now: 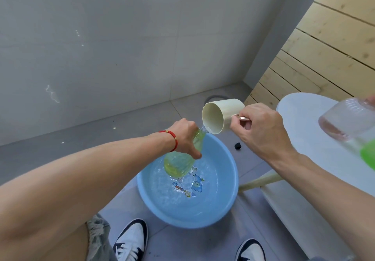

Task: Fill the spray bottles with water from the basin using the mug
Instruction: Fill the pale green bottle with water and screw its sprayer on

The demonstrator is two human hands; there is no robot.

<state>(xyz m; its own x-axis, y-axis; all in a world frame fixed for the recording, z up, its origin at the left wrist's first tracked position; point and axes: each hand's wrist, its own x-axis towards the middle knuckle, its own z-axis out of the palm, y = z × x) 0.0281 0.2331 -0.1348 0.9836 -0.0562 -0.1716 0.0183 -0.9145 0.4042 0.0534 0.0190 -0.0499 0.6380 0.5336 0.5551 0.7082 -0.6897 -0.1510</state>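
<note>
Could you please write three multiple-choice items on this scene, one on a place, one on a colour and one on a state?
1. Where is the green bottle held?
A. Over the blue basin
B. On the white table
C. On the floor by the shoes

2. What colour is the mug?
A. Red
B. Cream
C. Black

3. What is the mug's state?
A. Upright on the table
B. Lying upside down in the basin
C. Tipped, pouring water toward the bottle's neck

Answers:
1. A, since the left hand grips the bottle above the water in the basin.
2. B, since its wall and inside both look pale cream.
3. C, since the right hand holds it by the handle on its side, and a thin stream leaves its lip at the bottle's mouth.
</note>
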